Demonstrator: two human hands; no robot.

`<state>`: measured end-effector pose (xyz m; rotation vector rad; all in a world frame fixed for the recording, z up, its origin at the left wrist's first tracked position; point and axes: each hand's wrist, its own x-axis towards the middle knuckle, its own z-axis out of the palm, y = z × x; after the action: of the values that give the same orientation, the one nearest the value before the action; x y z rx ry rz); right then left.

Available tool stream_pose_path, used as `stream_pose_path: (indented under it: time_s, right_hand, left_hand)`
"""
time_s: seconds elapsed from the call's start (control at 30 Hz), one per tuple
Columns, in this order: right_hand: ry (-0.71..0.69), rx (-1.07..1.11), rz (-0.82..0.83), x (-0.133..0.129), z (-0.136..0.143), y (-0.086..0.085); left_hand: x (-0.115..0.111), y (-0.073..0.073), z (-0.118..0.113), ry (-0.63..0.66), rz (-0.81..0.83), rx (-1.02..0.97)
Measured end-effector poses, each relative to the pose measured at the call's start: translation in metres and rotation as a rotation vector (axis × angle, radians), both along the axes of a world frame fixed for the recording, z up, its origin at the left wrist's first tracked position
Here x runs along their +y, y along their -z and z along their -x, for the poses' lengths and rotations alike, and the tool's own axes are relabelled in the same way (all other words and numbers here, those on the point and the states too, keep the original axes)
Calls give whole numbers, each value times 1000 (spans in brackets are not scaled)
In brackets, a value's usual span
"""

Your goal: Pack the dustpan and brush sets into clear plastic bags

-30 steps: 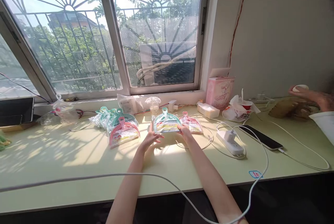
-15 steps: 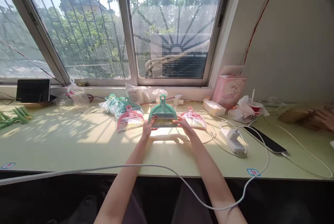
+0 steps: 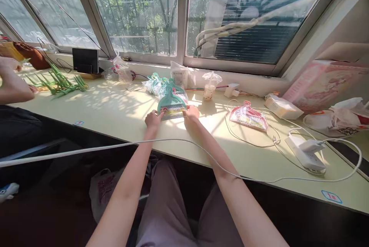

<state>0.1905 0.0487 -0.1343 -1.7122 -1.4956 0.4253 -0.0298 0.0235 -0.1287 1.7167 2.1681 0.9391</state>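
Observation:
Both my hands grip a green dustpan-and-brush set [image 3: 172,103] by its lower corners, its handle pointing away from me. My left hand [image 3: 154,119] is closed on the left corner; my right hand [image 3: 191,113] is closed on the right one. It sits over the front of a pile of plastic-wrapped green sets [image 3: 155,81], covering most of a pink set there. Whether it rests on the pile I cannot tell. Apart to the right, a wrapped pink dustpan-and-brush set [image 3: 248,116] lies on the table [image 3: 121,124].
A lidded drink cup [image 3: 209,87] stands behind my right hand. White cables loop around a power strip [image 3: 306,154] at right, and one cable [image 3: 95,149] crosses over my forearms. Green woven stalks [image 3: 62,82], a dark tablet [image 3: 85,61] and another person's arm [image 3: 14,83] are at left.
My hands have carried the green set leftward, from between the two pink sets to the pile, over the left pink one. My view has turned left and down.

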Motion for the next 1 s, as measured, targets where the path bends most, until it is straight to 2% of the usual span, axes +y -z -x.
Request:
stream_pose_path:
  time_s: [0.13, 0.23, 0.33, 0.53, 0.7, 0.8, 1.0]
  right_hand:
    - [96, -6, -57, 15, 15, 7]
    - [166, 44, -62, 22, 9, 8]
    - [165, 110, -33, 27, 1, 6]
    - [127, 189, 35, 40, -13, 5]
    - [174, 239, 120, 54, -18, -1]
    - [184, 188, 139, 57, -16, -2]
    - [167, 55, 57, 50, -7, 1]
  left_hand:
    - [24, 6, -11, -29, -62, -20]
    - [40, 7, -20, 13, -75, -87]
    - [50, 8, -24, 34, -40, -120]
    - [61, 11, -25, 48, -25, -51]
    - [67, 9, -29, 11, -8, -42]
    - [73, 7, -34, -15, -10, -45]
    - [81, 6, -37, -4, -38, -9]
